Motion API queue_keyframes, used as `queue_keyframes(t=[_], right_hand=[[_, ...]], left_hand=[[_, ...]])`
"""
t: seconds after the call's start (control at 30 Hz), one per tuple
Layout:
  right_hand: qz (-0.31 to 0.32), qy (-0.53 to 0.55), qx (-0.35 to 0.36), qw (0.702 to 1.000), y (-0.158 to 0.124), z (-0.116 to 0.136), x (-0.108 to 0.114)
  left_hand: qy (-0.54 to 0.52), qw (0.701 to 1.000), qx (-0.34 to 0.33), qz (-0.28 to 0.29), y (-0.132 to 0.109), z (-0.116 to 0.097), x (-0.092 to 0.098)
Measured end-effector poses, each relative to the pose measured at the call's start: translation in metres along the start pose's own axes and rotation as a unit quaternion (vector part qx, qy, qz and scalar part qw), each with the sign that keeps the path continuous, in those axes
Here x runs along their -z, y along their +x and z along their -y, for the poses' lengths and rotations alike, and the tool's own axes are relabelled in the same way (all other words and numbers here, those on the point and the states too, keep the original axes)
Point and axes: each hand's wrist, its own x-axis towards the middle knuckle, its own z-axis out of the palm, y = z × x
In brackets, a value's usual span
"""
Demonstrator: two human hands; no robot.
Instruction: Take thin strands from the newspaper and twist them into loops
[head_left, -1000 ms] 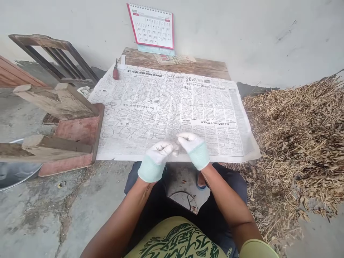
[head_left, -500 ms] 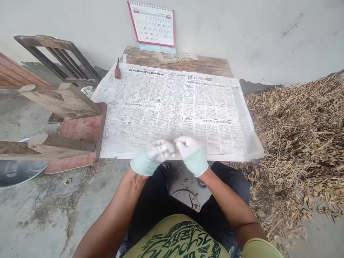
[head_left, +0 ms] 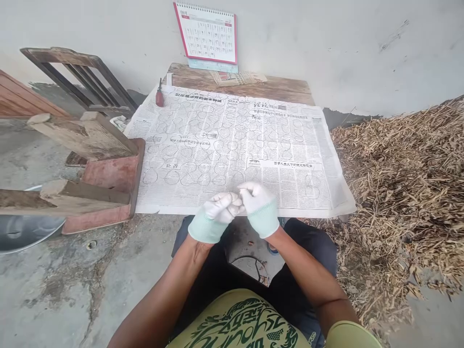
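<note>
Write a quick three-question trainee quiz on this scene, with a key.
1. True or false: the pile of dried stalks lies on the person's right side of the newspaper.
2. What colour is the cuff on the left hand? A pale green, B red, C black.
3. Fill the blank: the fingers of the left hand touch those of the ___ hand.

Key: 1 true; 2 A; 3 right.
</note>
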Motion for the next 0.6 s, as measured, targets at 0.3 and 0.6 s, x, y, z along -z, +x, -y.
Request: queue_keyframes(t=[0.3, 0.6], right_hand=[[0.067, 0.013, -0.009, 0.998, -0.004, 0.006, 0.006], [0.147, 0.044, -0.051, 0.987, -0.005, 0.005, 0.009]], left_hand=[[0.045, 0.998, 0.052, 0.0, -0.003, -0.008, 0.001], [0.052, 0.991, 0.122, 0.031, -0.008, -0.02, 0.0]])
